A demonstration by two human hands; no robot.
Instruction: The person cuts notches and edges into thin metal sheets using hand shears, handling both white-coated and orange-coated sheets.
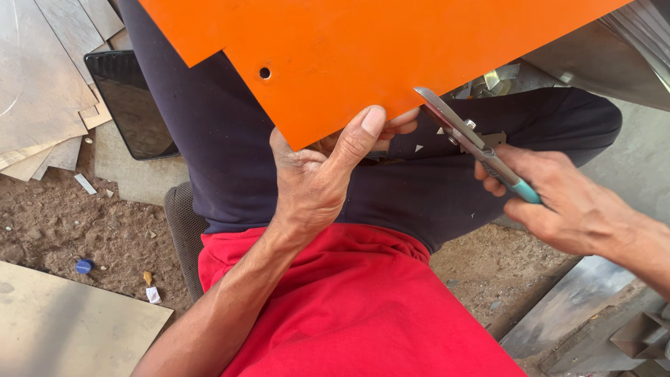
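Left hand (314,174) pinches orange sheet (363,49) edge; right hand (565,199) fist-grips snips (467,136), blades at sheet edge.

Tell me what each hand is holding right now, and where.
Left hand pinches the orange sheet at its lower edge. Right hand grips the snips by their teal handles.

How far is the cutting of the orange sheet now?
Done: the orange sheet already has a stepped cut on its left edge and a small hole; small metal scraps lie on the lap.
In hand: the left hand grips the sheet's lower corner, and the right hand holds snips with the blades at the lower edge.
Left: the blades have only just entered the edge; the rest there is uncut.
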